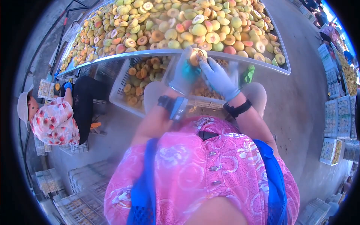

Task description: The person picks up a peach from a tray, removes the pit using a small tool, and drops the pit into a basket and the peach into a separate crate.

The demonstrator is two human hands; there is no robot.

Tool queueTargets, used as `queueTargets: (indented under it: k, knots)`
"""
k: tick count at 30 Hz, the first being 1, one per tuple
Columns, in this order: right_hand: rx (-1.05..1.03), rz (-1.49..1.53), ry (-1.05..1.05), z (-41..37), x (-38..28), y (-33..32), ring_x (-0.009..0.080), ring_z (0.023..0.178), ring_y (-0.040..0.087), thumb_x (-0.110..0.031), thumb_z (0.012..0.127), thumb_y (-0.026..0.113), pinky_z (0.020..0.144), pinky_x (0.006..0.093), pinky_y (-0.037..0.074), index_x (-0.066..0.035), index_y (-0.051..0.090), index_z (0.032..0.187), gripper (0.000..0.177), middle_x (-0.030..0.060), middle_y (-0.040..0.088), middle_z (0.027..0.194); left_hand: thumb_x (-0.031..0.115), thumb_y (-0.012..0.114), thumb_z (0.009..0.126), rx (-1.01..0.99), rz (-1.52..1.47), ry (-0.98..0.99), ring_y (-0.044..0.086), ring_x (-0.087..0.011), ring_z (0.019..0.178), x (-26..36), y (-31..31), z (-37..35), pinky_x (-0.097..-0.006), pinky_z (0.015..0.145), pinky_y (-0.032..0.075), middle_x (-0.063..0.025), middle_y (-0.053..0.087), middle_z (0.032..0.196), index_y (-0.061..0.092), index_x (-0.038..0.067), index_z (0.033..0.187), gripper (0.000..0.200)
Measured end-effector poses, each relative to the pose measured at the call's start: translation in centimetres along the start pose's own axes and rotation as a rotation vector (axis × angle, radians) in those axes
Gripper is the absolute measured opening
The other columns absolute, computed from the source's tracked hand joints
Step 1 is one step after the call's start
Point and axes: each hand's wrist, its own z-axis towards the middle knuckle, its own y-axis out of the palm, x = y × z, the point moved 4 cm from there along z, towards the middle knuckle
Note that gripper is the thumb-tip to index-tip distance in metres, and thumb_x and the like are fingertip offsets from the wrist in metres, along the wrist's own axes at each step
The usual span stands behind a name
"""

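Observation:
My left hand [184, 73], in a pale glove with a teal patch, holds a halved peach [194, 58] cut side up at the table's near edge. The gloved fingers of my right hand [218, 78] are closed together at the brownish middle of that peach half; whether they grip a pit is hidden. Just beyond both hands, a metal-rimmed table [150, 52] bears a heap of yellow-green and reddish peaches [170, 34], many halved. Below my hands, a crate [204, 103] between my knees contains brownish pieces.
Left of my knees stands a white crate [119, 80] of peach halves. A person [56, 120] in a flowered top sits farther left. Stacked crates [336, 112] line the right side, and more crates [88, 180] stand behind on the left. A green scrap [248, 74] hangs under the table edge.

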Motion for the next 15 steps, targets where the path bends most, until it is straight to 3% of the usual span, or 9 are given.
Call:
queueTargets:
  k: [2, 4, 6, 8, 10, 11, 12, 14, 15]
  knots:
    - [-0.007, 0.016, 0.018, 0.2, 1.0, 0.0, 0.0149, 0.059, 0.052, -0.037, 0.099, 0.050, 0.055, 0.0318, 0.044, -0.004, 0.054, 0.092, 0.035, 0.0058, 0.054, 0.067, 0.037, 0.051, 0.099, 0.056, -0.148, -0.011, 0.062, -0.0233, 0.099, -0.5, -0.6, 0.0, -0.0368, 0.089, 0.051, -0.0116, 0.062, 0.113, 0.052, 0.006, 0.121, 0.038]
    - [0.027, -0.163, -0.193, 1.3, 2.6, -0.1, 0.0279, 0.068, 0.061, -0.038, 0.100, 0.048, 0.062, 0.0385, 0.047, -0.002, 0.053, 0.095, 0.036, 0.0149, 0.059, 0.073, 0.033, 0.052, 0.098, -0.009, -0.131, 0.001, 0.061, -0.0232, 0.098, -0.2, -0.4, -0.2, -0.0357, 0.089, 0.051, -0.0110, 0.062, 0.111, 0.052, 0.005, 0.120, 0.035]
    - [0.039, -0.244, -0.228, 1.5, 3.7, -0.3, 0.0334, 0.075, 0.062, -0.038, 0.100, 0.047, 0.067, 0.0413, 0.048, -0.001, 0.053, 0.097, 0.038, 0.0190, 0.061, 0.078, 0.030, 0.054, 0.098, -0.068, -0.116, 0.014, 0.061, -0.0231, 0.097, -0.1, 0.1, -0.6, -0.0345, 0.089, 0.050, -0.0105, 0.062, 0.109, 0.052, 0.005, 0.119, 0.033]
    - [0.035, -0.323, -0.265, 1.0, 3.3, 0.2, 0.0389, 0.081, 0.063, -0.039, 0.100, 0.046, 0.072, 0.0440, 0.048, 0.000, 0.052, 0.099, 0.039, 0.0231, 0.062, 0.083, 0.020, 0.056, 0.096, 0.088, 0.601, 0.353, 0.060, -0.0202, 0.094, 0.8, 0.3, -1.1, -0.0321, 0.085, 0.050, -0.0093, 0.061, 0.104, 0.052, 0.004, 0.116, 0.026]
    - [0.063, -0.261, -0.183, 0.4, 2.8, 0.6, 0.0055, 0.062, 0.046, -0.026, 0.102, 0.048, 0.054, 0.0224, 0.040, -0.004, 0.054, 0.107, 0.023, -0.0033, 0.051, 0.076, 0.012, 0.059, 0.093, 0.238, 1.138, 0.644, 0.059, -0.0167, 0.089, 1.8, 0.8, -2.1, -0.0300, 0.080, 0.050, -0.0071, 0.060, 0.098, 0.054, 0.003, 0.109, 0.019]
    - [0.031, -0.254, -0.123, 0.3, 2.7, 0.7, 0.0067, 0.064, 0.047, -0.027, 0.102, 0.047, 0.056, 0.0235, 0.042, -0.003, 0.053, 0.114, 0.028, -0.0016, 0.053, 0.080, 0.021, 0.056, 0.096, 0.258, 1.273, 0.673, 0.058, -0.0148, 0.086, 2.2, 0.9, -2.1, -0.0290, 0.075, 0.050, -0.0063, 0.059, 0.095, 0.056, 0.003, 0.104, 0.020]
    - [0.021, -0.256, -0.128, 0.3, 2.8, 1.1, 0.0067, 0.064, 0.047, -0.027, 0.102, 0.047, 0.056, 0.0235, 0.042, -0.003, 0.053, 0.114, 0.028, -0.0016, 0.053, 0.080, 0.021, 0.056, 0.096, 0.268, 1.276, 0.678, 0.058, -0.0148, 0.086, 2.2, 1.2, -2.3, -0.0290, 0.075, 0.050, -0.0063, 0.059, 0.095, 0.056, 0.003, 0.104, 0.020]
    - [0.000, -0.295, -0.120, 0.0, 3.1, 0.9, 0.0065, 0.066, 0.047, -0.028, 0.102, 0.046, 0.058, 0.0233, 0.042, -0.003, 0.053, 0.115, 0.029, -0.0006, 0.053, 0.080, 0.031, 0.053, 0.098, 0.394, 0.112, 0.205, 0.057, -0.0157, 0.083, 1.2, 1.3, -1.7, -0.0282, 0.074, 0.049, -0.0067, 0.059, 0.094, 0.057, 0.003, 0.102, 0.028]
    - [0.013, -0.282, -0.204, 0.1, 3.4, 1.0, 0.0071, 0.056, 0.047, -0.029, 0.103, 0.045, 0.049, 0.0235, 0.040, -0.003, 0.052, 0.113, 0.029, -0.0004, 0.051, 0.072, 0.038, 0.049, 0.099, 0.444, 0.061, 0.201, 0.058, -0.0177, 0.079, 0.8, 1.0, -1.3, -0.0295, 0.071, 0.050, -0.0080, 0.060, 0.090, 0.058, 0.003, 0.102, 0.036]
